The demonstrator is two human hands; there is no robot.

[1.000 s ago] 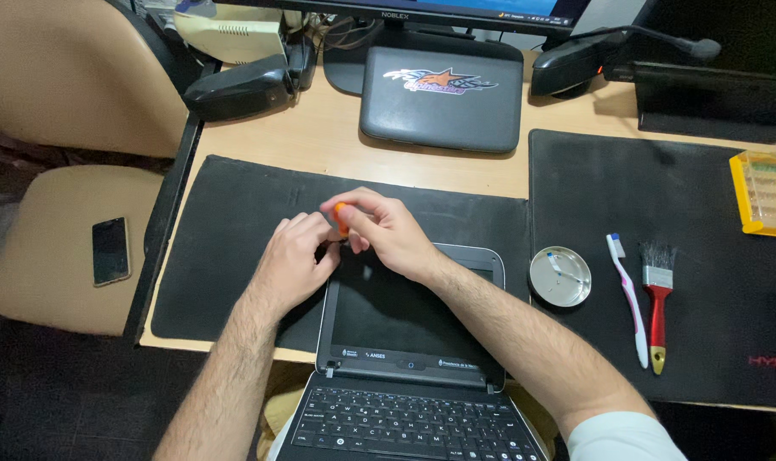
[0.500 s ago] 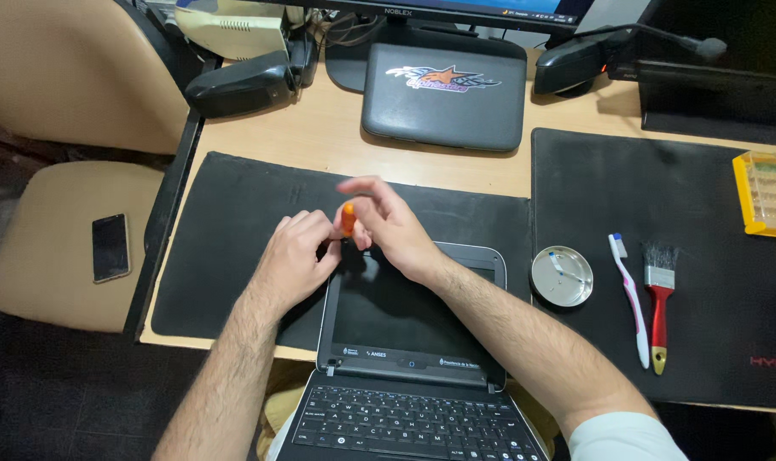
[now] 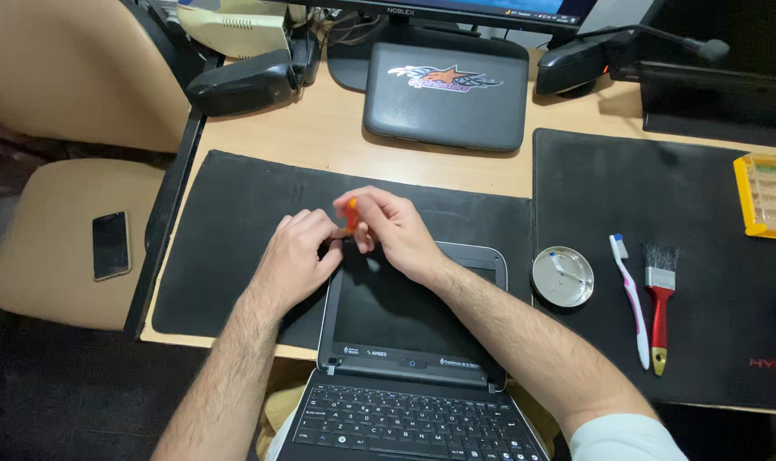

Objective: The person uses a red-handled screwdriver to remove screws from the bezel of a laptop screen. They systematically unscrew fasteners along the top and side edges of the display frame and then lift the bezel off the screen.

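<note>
An open small grey laptop (image 3: 409,341) lies with its screen flat on a black mat (image 3: 234,222) and its keyboard hanging over the desk's front edge. My right hand (image 3: 392,230) grips a small orange-handled screwdriver (image 3: 351,213) held upright at the screen's top left corner. My left hand (image 3: 296,260) rests beside it, fingers curled at the same corner, touching the bezel. The screwdriver's tip is hidden behind my fingers.
A round metal dish (image 3: 563,276), a white and pink toothbrush (image 3: 631,294) and a red-handled brush (image 3: 658,303) lie on the right black mat. A closed grey netbook (image 3: 443,94) sits at the back. A yellow box (image 3: 767,195) is far right; a phone (image 3: 110,245) lies on a chair.
Both hands stay at the screen's top left corner; the right hand has shifted its fingers slightly on the screwdriver. Nothing else has moved.
</note>
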